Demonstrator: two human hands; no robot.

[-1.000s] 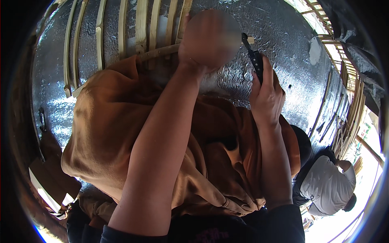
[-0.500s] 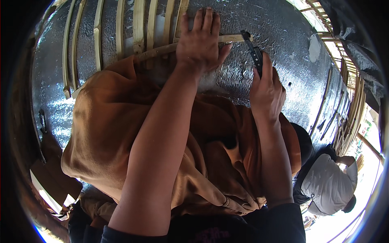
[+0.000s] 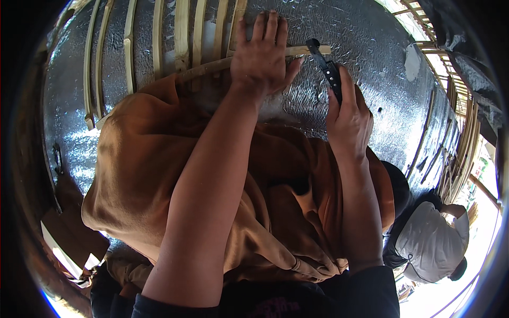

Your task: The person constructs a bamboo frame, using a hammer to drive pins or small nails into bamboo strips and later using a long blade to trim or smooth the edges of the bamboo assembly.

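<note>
My left hand (image 3: 259, 59) lies flat, fingers stretched and a little apart, over a narrow pale wooden strip (image 3: 296, 51). The strip runs sideways under the palm and out past the thumb. My right hand (image 3: 347, 114) is closed round the black riveted handle of a knife (image 3: 331, 74). Its dark, narrow front part lies across the strip close to the strip's right end; whether it touches cannot be made out. A brown cloth (image 3: 143, 159) covers my lap below both forearms.
Several pale wooden slats (image 3: 158, 37) lie side by side on the silvery foil sheet (image 3: 366, 47) at the far left. Thin sticks (image 3: 464, 148) are bundled at the right edge. A person in a light shirt (image 3: 432, 241) is at the lower right. A cardboard piece (image 3: 71, 238) lies lower left.
The knife's tip has swung slightly left along the strip, away from its right end. My left hand stays in place on the strip.
</note>
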